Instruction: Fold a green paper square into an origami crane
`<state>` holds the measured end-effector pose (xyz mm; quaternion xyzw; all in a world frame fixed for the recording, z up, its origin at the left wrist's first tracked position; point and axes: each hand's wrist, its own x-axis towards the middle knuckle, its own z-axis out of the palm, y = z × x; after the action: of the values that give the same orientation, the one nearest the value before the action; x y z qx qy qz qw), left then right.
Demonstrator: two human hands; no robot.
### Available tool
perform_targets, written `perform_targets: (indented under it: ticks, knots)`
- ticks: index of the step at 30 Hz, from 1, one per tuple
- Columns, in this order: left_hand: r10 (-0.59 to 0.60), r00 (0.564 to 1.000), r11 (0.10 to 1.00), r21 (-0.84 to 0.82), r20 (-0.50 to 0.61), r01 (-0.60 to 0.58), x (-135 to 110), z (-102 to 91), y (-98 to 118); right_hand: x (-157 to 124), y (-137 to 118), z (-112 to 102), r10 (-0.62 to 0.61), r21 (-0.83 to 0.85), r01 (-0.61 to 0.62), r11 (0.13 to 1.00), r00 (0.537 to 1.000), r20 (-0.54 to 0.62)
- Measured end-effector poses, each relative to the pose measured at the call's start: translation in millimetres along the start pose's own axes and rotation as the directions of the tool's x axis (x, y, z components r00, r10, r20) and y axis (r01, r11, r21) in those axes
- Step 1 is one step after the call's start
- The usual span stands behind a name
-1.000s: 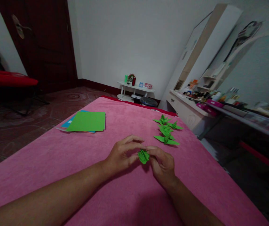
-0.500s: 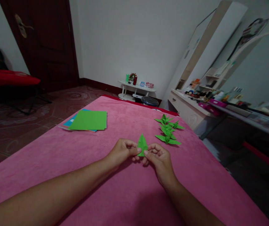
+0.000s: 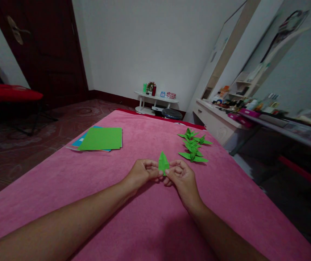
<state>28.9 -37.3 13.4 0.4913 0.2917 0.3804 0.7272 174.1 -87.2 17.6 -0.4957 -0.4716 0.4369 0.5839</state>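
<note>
My left hand [image 3: 141, 173] and my right hand [image 3: 183, 177] meet over the pink cloth [image 3: 144, 217] and both pinch a small folded green paper piece [image 3: 163, 162]. The piece stands upright with its point up, held at its lower corners between thumbs and fingers. Both hands are closed on it. Several finished green folded paper shapes [image 3: 193, 146] lie in a row just beyond my right hand.
A stack of paper sheets, green on top of blue [image 3: 99, 139], lies at the far left of the cloth. A low white table [image 3: 155, 98] with small items stands by the wall. A cluttered dresser [image 3: 226, 116] is at the right, a dark door [image 3: 38, 47] at the left.
The green piece was low and flat between my fingers a second ago; now it stands upright with its tip up. My hands have shifted slightly away from me.
</note>
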Motion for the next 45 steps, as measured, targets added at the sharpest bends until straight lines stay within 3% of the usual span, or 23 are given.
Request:
perform_targets:
  ticks: [5, 11, 18, 21, 27, 32, 38, 45]
  knots:
    - [-0.018, 1.0, 0.997, 0.077, -0.018, 0.019, -1.9, 3.6, 4.0, 2.1, 3.5, -1.8, -0.065, -0.088, 0.064, 0.994, 0.998, -0.009]
    - [-0.024, 0.999, 0.974, 0.227, -0.031, 0.031, -2.0, 5.1, 3.2, 6.6, 5.0, -6.8, -0.262, -0.253, 0.235, 0.938, 0.962, -0.075]
    - [0.012, 0.998, 0.951, 0.308, -0.06, 0.007, 2.9, 4.9, -3.3, 9.5, 7.9, -9.1, -0.171, -0.144, 0.162, 0.976, 0.984, -0.053]
    - [-0.005, 1.0, 0.946, 0.324, -0.015, 0.009, 5.2, 4.6, -3.1, 9.7, 7.6, -8.2, -0.166, -0.17, 0.154, 0.973, 0.984, -0.058]
    - [-0.138, 0.988, 0.966, 0.229, 0.064, 0.12, 4.6, -1.8, 0.8, 11.3, 9.0, -6.2, -0.168, -0.179, 0.16, 0.971, 0.985, -0.031]
    - [-0.115, 0.983, 0.977, 0.195, 0.142, 0.087, 0.7, -8.6, 0.4, 13.5, 14.0, -6.8, -0.17, -0.164, 0.173, 0.971, 0.985, 0.03]
    - [-0.153, 0.972, 0.983, 0.129, 0.178, 0.131, -0.9, -15.4, 3.4, 13.0, 10.6, -8.1, -0.298, -0.24, 0.327, 0.914, 0.943, 0.15]
    - [-0.164, 0.966, 0.986, 0.067, 0.2, 0.153, -0.4, -18.7, 4.1, 13.4, 6.5, -9.5, -0.347, -0.269, 0.379, 0.886, 0.924, 0.161]
